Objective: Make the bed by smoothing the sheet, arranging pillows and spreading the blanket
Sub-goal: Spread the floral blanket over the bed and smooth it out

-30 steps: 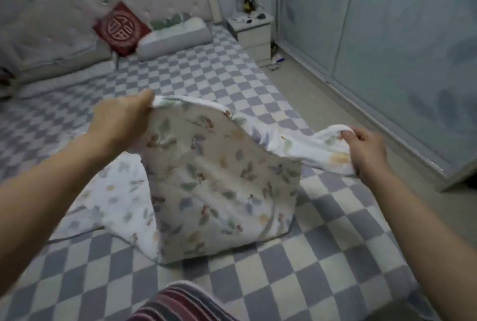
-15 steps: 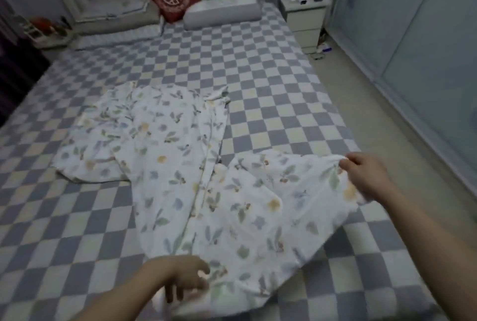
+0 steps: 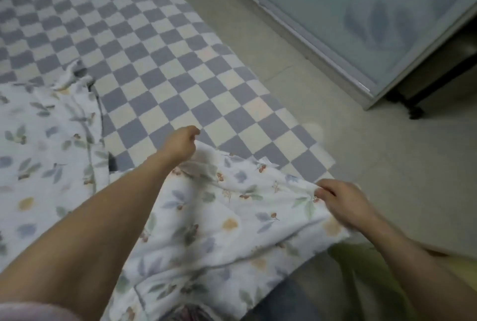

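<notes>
Since half a second ago the view has swung down and to the right, so the headboard and pillows are out of sight, and the left hand (image 3: 180, 143) has come up from the near edge of the bed to take hold of the floral blanket (image 3: 214, 220) farther in. That hand is closed, its fingers curled round a raised fold of the cloth above the checkered sheet (image 3: 144, 44). The right hand (image 3: 344, 203) keeps its hold at the blanket's right edge, thumb and fingers pinching the fabric just past the bed's right side, over the floor (image 3: 322, 67).

The blanket lies in two masses. One part is bunched and wrinkled between the two hands at the near right corner of the bed, hanging over the near edge. The other part spreads flatter along the left side of the bed, with a small crumpled corner sticking up at its far end. Between them a strip of bare checkered sheet shows.

Along the right stands a pale blue wardrobe door (image 3: 361, 10) with a leaf pattern. A blurred patch of yellow-green cloth (image 3: 361, 264) shows under the right forearm.
</notes>
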{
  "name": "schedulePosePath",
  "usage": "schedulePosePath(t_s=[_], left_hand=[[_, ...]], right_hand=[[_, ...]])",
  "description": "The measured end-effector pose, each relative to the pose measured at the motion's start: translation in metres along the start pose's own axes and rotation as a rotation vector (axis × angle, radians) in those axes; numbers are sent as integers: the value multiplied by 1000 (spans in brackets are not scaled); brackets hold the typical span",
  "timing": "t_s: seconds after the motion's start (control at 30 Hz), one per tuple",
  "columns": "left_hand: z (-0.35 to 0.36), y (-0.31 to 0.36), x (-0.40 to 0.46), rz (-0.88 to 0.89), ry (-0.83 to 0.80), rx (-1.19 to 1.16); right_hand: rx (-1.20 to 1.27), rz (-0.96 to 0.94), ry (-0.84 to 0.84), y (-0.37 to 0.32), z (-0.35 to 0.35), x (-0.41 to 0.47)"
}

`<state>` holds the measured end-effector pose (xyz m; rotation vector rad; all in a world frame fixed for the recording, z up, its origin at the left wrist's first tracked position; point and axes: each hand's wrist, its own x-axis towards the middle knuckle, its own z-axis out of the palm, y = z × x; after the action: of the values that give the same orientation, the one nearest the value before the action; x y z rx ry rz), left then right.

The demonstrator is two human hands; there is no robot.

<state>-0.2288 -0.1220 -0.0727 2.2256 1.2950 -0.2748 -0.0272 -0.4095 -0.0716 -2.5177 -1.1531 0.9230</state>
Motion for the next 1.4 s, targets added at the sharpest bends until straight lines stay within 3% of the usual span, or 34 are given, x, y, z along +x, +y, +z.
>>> schedulePosePath(t_s=[0.23, 0.4, 0.47, 0.67, 0.8, 0.9, 1.0, 1.13, 1.23, 1.3, 1.4], left_hand=[[44, -40, 51, -92, -36, 175], [58, -51, 62, -156, -189, 349], [52, -30, 75, -108, -117, 326], [-2, 116, 133, 271, 364, 300], [-19, 175, 180, 346, 566, 223], [-6, 222, 204, 335, 619, 206], [18, 236, 226, 314, 565, 154], [61, 199, 240, 408, 157, -27], [87, 171, 223, 378, -75, -128], [101, 151, 201, 381, -84, -116], [118, 120, 144, 490, 74, 86]], right_hand=[[106, 220, -42, 50, 47, 23], [298, 317, -219, 70, 64, 31], [235, 350, -272, 78, 71, 32], [349, 481, 67, 114, 48, 41], [374, 480, 333, 143, 7, 69], [369, 531, 442, 165, -13, 90], [484, 654, 514, 180, -14, 107], [706, 802, 404, 181, 15, 112], [871, 920, 379, 170, 42, 100], [1002, 965, 449, 162, 50, 94], [989, 936, 541, 160, 48, 94]])
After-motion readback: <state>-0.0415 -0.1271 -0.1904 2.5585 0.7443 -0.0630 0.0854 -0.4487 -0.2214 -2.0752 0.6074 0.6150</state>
